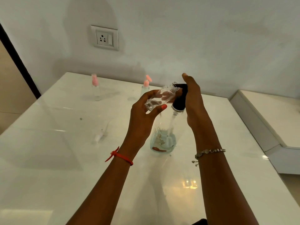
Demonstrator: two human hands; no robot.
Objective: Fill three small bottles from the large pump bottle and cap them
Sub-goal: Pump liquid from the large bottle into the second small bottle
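Small bottle (159,97) light, slick, probably plastic; left hand (142,116) fingers grip mid-body, mouth 1 o'clock; right hand (194,98) on pump head (179,99), finger curl hidden

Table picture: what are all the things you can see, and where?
Large pump bottle: 1, clear, black pump head, standing mid-table.
Small bottle: 1, clear, uncapped, tilted at the pump spout.
Pink-topped small bottles: 2, clear, table's far side.
Loose cap: 1, white, lying on table's left part.
Table: 1, glossy white, underneath everything.
Wall socket: 1, white, wall behind.
Red thread: 1, left wrist.
Bracelet: 1, silver, right wrist.
Left hand: 1, grips the small bottle.
Right hand: 1, holds the pump head.
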